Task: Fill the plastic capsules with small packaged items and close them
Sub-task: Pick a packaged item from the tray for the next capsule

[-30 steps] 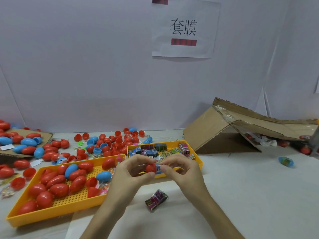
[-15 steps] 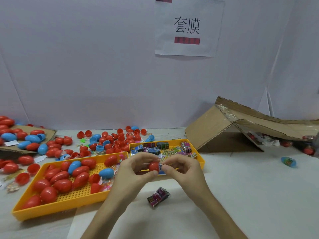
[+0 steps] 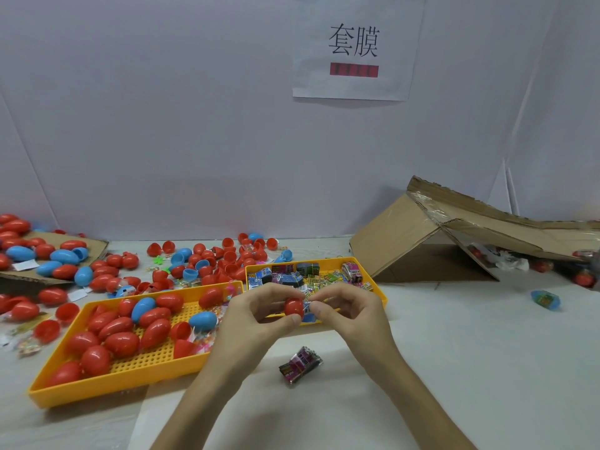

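Note:
My left hand (image 3: 256, 315) grips a red capsule half (image 3: 293, 307) between thumb and fingers, above the table in front of the small yellow tray (image 3: 380, 290). My right hand (image 3: 349, 311) pinches a small blue-and-silver packaged item (image 3: 307, 311) against the open side of that half. The packet is partly hidden by my fingers. Another packaged item (image 3: 300, 368), pink and silver, lies on the table just below my hands. The small tray holds several more packets.
A large yellow tray (image 3: 136, 380) at the left holds several red and blue capsules. More capsules and halves (image 3: 207, 264) are scattered behind it and on cardboard (image 3: 94, 246) at far left. A collapsed cardboard box (image 3: 454, 241) stands at right, a wrapped blue capsule (image 3: 546, 299) near it.
Both hands stay together at the same spot, working the packet into the red half. The view has shifted slightly; nothing was picked up or let go.

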`<state>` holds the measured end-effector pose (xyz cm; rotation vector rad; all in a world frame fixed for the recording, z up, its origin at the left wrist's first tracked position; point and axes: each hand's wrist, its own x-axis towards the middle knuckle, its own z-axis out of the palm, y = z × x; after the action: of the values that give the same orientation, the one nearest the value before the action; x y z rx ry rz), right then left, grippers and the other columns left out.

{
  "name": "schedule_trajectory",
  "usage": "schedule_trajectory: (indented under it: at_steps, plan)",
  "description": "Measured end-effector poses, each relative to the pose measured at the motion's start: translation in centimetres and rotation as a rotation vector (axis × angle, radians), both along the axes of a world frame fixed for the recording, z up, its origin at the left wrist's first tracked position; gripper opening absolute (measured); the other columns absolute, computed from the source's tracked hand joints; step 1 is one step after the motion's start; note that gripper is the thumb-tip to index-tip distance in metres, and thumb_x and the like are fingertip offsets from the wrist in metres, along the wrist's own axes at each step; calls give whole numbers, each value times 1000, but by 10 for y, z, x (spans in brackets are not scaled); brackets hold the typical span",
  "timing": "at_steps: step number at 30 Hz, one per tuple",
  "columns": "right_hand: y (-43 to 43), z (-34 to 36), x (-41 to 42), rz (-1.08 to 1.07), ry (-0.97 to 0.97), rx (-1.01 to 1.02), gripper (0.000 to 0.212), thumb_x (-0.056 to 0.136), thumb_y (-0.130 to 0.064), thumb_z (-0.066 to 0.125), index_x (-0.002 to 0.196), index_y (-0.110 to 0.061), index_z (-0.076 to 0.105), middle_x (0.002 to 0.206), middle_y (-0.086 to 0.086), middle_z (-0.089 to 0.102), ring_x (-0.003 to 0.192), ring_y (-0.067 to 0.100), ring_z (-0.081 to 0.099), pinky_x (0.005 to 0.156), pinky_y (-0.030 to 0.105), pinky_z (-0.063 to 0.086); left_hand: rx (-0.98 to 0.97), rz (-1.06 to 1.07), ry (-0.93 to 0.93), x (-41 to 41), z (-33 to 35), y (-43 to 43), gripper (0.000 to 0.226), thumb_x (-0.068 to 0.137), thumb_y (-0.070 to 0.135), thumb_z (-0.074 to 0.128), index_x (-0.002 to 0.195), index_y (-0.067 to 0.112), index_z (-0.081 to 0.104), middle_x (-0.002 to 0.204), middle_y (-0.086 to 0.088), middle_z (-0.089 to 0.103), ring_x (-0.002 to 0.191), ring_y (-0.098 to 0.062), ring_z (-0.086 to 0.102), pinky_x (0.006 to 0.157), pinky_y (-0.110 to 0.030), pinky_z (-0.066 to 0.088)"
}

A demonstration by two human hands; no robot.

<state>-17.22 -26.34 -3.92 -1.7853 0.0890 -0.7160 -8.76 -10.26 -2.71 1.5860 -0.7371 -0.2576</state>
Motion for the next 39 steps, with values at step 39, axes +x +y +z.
schedule_trajectory:
  at_steps: [39]
  plan:
    - [27,-28,8,-393,-376,-485,37,75,-3,86,109,-12,73,100,-4,67,89,3,64,82,12,50,-637,20,942,-36,-6,-19,49,78,10,74,124,0,62,113,-16,75,107,-23,73,89,-29,58]
